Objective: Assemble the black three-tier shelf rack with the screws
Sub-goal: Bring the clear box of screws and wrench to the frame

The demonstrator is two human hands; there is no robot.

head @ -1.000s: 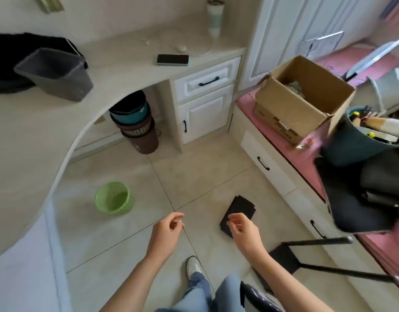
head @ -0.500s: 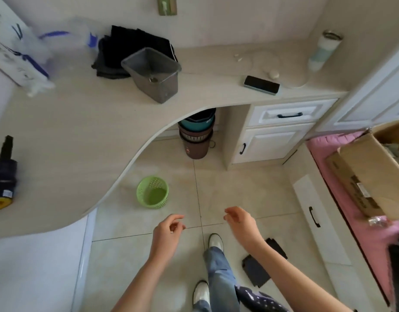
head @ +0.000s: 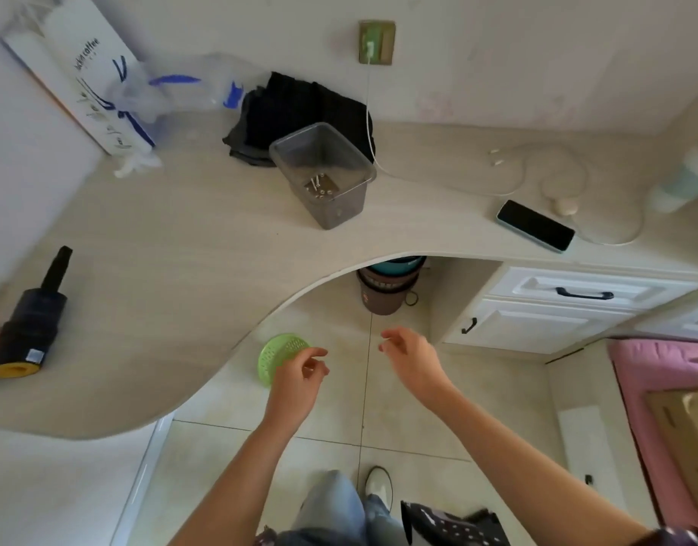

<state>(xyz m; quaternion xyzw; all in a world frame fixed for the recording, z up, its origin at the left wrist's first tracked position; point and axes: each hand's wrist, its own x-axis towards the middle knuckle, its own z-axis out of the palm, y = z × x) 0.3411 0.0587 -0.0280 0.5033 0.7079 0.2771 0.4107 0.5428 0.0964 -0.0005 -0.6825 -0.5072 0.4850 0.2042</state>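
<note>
Across the far side of the curved pale wood-grain table point(head: 150, 269), your risks run from big to small. That translucent grey plastic bin point(head: 323, 173) holding the small silver screws point(head: 319, 188) stands near the inner edge; a hasty reach could tip it and scatter them. No shelf rack part shows clearly. Your left hand point(head: 298, 378) and right hand point(head: 412, 358) hang loosely curled, apparently empty. The white paper bag point(head: 79, 72) reads "coffee"; the first word is unclear.

Home bedroom — curved desk point(head: 181, 269), drawers point(head: 575, 293)
</note>
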